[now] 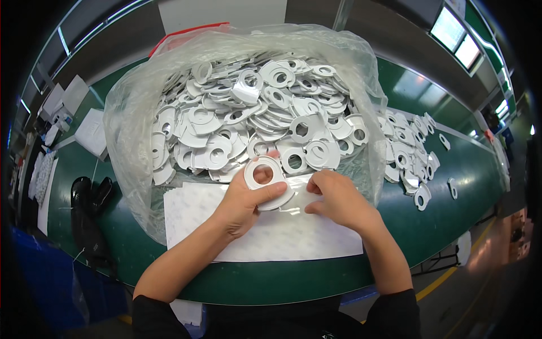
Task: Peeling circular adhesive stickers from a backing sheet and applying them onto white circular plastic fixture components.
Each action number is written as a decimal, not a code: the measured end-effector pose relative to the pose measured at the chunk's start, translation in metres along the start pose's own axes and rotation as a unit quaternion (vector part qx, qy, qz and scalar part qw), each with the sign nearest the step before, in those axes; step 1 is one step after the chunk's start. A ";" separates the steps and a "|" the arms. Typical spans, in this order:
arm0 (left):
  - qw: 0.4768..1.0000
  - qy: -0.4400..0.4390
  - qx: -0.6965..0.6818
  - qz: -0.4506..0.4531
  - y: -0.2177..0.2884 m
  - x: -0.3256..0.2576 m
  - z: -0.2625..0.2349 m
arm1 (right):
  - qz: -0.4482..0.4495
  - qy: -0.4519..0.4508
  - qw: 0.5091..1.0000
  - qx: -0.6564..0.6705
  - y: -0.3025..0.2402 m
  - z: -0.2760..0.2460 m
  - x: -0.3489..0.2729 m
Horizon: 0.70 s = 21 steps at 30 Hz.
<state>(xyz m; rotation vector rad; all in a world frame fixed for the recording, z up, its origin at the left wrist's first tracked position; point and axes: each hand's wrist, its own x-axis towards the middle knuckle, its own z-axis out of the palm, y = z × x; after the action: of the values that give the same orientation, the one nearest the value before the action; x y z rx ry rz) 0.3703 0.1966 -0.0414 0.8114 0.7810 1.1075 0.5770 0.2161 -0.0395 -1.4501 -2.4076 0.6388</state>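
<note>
Green bench [237, 287] fills the middle, its far edge partly hidden behind a clear bag [129, 127] heaped with white parts [274, 134], the lower ones buried. Near the bench's front edge, above white sheets [316, 244], the left hand [244, 198] grips a ringed part [278, 202], its fingers mostly hidden underneath. The right hand [340, 199] curls beside it; whether it pinches anything cannot be told.

This looks like a factory workshop: a large clear plastic bag [127, 135] overflows with near-identical white ring-shaped parts [276, 96] on a long green counter [243, 285]. More lie loose at the right. Tube lights [63, 40] and a yellow floor line [437, 282] also suggest industry.
</note>
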 end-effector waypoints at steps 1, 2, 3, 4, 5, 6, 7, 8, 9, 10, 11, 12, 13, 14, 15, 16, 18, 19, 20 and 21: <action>0.998 -0.002 -0.045 -0.045 -0.008 0.003 -0.006 | 0.003 -0.013 1.000 0.023 0.001 -0.001 0.002; 0.992 -0.004 -0.091 -0.091 -0.015 0.006 -0.012 | 0.001 -0.014 1.000 0.023 0.000 -0.003 0.003; 0.991 -0.020 -0.102 -0.084 -0.021 0.007 -0.016 | -0.005 -0.035 0.999 0.026 -0.002 -0.005 0.004; 0.991 -0.021 -0.103 -0.085 -0.023 0.006 -0.014 | -0.008 -0.056 0.998 0.029 -0.002 -0.006 0.004; 0.987 -0.021 -0.129 -0.089 -0.024 0.005 -0.010 | -0.007 -0.056 0.998 0.029 -0.001 -0.004 0.002; 0.983 -0.021 -0.156 -0.092 -0.025 0.004 -0.007 | -0.031 -0.027 0.999 0.022 -0.001 -0.001 0.000; 0.983 -0.021 -0.156 -0.094 -0.023 0.004 -0.005 | -0.055 0.003 0.998 0.015 -0.002 0.002 -0.002; 0.978 -0.021 -0.175 -0.108 -0.020 0.005 -0.004 | -0.054 0.003 0.998 0.016 -0.004 0.003 -0.005; 0.973 -0.022 -0.193 -0.123 -0.019 0.005 -0.003 | -0.068 0.026 0.997 -0.006 -0.007 0.003 -0.008; 0.973 -0.021 -0.192 -0.122 -0.018 0.006 -0.005 | -0.084 0.050 0.995 -0.028 -0.010 0.002 -0.010; 0.970 -0.039 -0.206 -0.123 -0.018 0.006 -0.008 | -0.085 0.050 0.995 -0.027 -0.013 0.002 -0.012; 0.966 -0.057 -0.219 -0.124 -0.019 0.007 -0.011 | -0.102 0.048 0.993 -0.038 -0.015 0.002 -0.014; 0.966 -0.056 -0.219 -0.123 -0.022 0.008 -0.013 | -0.121 0.045 0.990 -0.049 -0.017 0.000 -0.015; 0.968 -0.061 -0.217 -0.113 -0.027 0.010 -0.015 | -0.122 0.044 0.990 -0.049 -0.019 -0.002 -0.016; 0.969 -0.065 -0.215 -0.104 -0.030 0.011 -0.015 | -0.147 0.027 0.987 -0.049 -0.021 -0.006 -0.018; 0.969 -0.065 -0.216 -0.104 -0.030 0.011 -0.013 | -0.171 0.011 0.984 -0.051 -0.023 -0.010 -0.020; 0.976 -0.034 -0.189 -0.103 -0.028 0.011 -0.008 | -0.184 0.010 0.982 0.026 -0.026 -0.020 -0.020; 0.976 -0.033 -0.189 -0.103 -0.028 0.010 -0.007 | -0.198 0.007 0.975 0.104 -0.028 -0.025 -0.019; 0.978 -0.020 -0.182 -0.098 -0.027 0.009 -0.006 | -0.191 0.003 0.967 0.166 -0.032 -0.033 -0.018; 0.980 -0.007 -0.176 -0.094 -0.027 0.008 -0.006 | -0.183 -0.002 0.956 0.228 -0.033 -0.038 -0.018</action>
<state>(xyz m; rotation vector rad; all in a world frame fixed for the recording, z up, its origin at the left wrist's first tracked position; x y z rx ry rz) 0.3787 0.1986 -0.0684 0.4383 0.6122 1.0309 0.5764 0.1956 0.0104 -0.7927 -2.2398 1.0124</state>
